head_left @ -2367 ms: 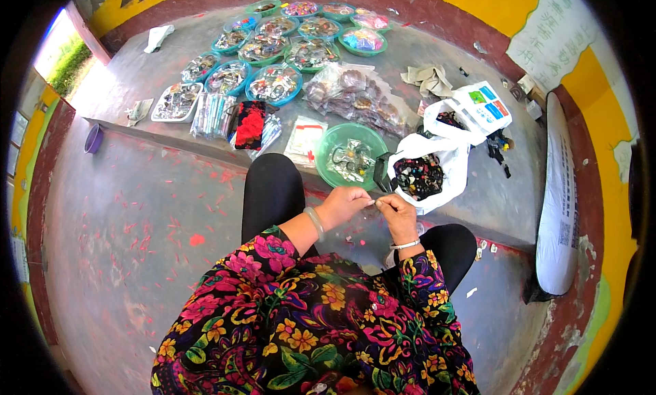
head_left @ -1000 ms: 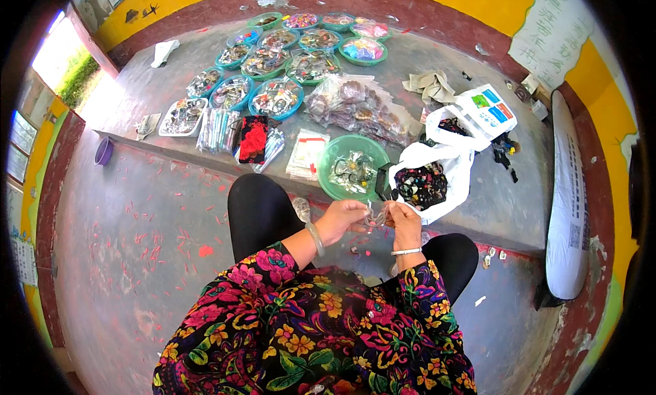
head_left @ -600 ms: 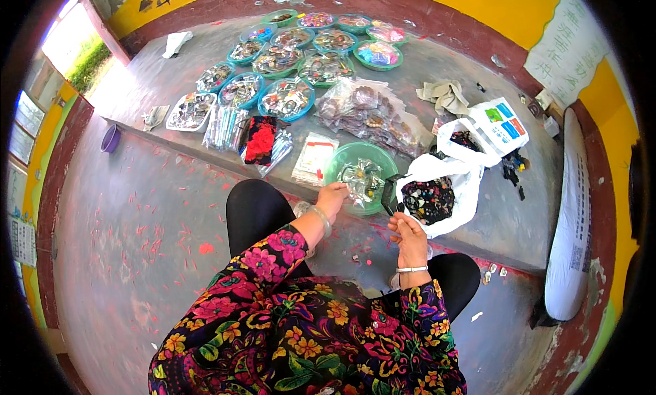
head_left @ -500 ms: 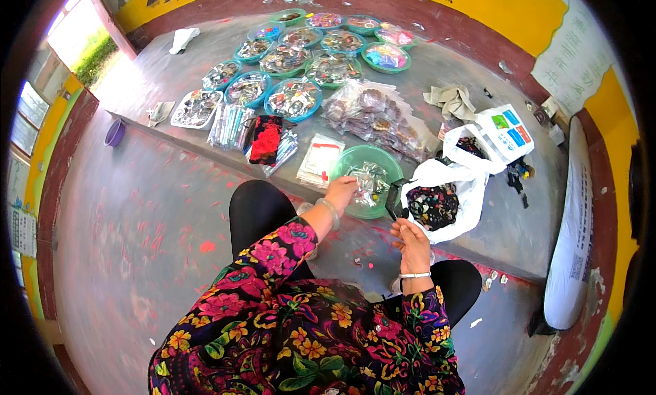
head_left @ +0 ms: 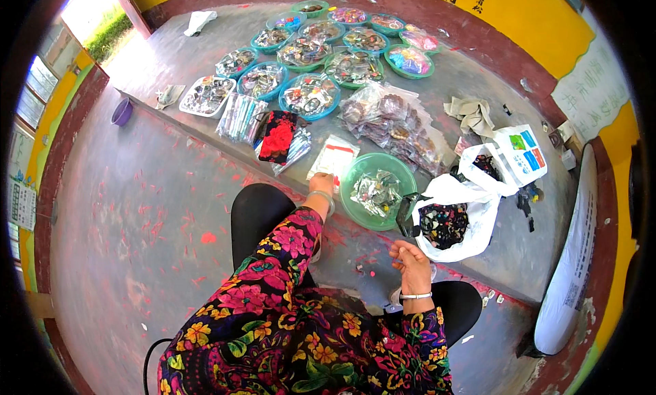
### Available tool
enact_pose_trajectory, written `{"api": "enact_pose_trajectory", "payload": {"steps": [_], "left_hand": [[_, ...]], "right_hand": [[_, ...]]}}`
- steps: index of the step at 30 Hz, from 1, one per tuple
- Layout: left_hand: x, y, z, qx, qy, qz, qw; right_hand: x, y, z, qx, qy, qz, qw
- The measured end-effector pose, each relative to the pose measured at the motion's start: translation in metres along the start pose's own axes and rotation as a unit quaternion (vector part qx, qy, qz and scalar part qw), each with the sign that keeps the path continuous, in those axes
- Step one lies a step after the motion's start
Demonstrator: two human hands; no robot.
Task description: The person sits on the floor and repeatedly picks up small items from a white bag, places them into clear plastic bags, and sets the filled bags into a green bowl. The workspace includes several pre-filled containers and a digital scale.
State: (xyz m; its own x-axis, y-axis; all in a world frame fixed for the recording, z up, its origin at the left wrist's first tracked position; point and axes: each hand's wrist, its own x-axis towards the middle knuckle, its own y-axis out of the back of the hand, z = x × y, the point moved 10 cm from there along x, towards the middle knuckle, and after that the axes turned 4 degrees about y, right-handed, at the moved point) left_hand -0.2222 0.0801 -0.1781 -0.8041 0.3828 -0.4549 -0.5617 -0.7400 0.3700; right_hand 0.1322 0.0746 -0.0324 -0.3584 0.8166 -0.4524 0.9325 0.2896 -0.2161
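Packets (head_left: pixel 333 157), flat and white with red marks: lay stacked near the front edge of the grey ledge (head_left: pixel 157 60), just left of the green bowl (head_left: pixel 355 214). Had the left hand (head_left: pixel 322 184) at their near end, fingertips at the stack; could not tell a pinch from a light touch. Held the right hand (head_left: pixel 412 262) up in front of the white bag (head_left: pixel 486 224), fingers bent, thumb and forefinger tips close together; could not tell anything pinched there. Saw shiny see-through packets (head_left: pixel 376 192) inside the green bowl, small dark mixed pieces (head_left: pixel 444 225) inside the white bag, and a black object (head_left: pixel 407 214) of uncertain kind between the two. Noted a red-and-black pouch (head_left: pixel 278 137) left of the white stack, lying on see-through sleeves (head_left: pixel 296 149); farther back, heaped bags of brown items (head_left: pixel 393 121) and several filled bowls (head_left: pixel 314 117). Saw a purple bowl (head_left: pixel 121 113) on the floor (head_left: pixel 157 244), far left.
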Motion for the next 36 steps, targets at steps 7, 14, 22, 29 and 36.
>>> {"api": "enact_pose_trajectory", "payload": {"steps": [7,14,22,29,36], "left_hand": [[0.039,-0.017,-0.006,0.127,0.018,-0.014,0.992],[0.035,-0.024,0.024,0.265,0.005,-0.028,0.964],[0.041,-0.014,0.03,0.233,-0.005,0.032,0.972],[-0.005,0.018,0.089,0.072,-0.146,0.128,0.978],[-0.173,-0.023,0.136,-0.037,-0.212,-0.187,0.959]], "right_hand": [[-0.001,-0.011,0.001,-0.022,-0.036,-0.012,0.999],[0.001,-0.017,0.007,-0.017,-0.047,-0.027,0.998],[0.002,-0.017,0.015,-0.026,-0.051,-0.046,0.997],[0.003,-0.018,0.012,-0.033,-0.042,-0.053,0.997],[0.009,0.009,-0.013,-0.033,0.057,0.042,0.997]]}}
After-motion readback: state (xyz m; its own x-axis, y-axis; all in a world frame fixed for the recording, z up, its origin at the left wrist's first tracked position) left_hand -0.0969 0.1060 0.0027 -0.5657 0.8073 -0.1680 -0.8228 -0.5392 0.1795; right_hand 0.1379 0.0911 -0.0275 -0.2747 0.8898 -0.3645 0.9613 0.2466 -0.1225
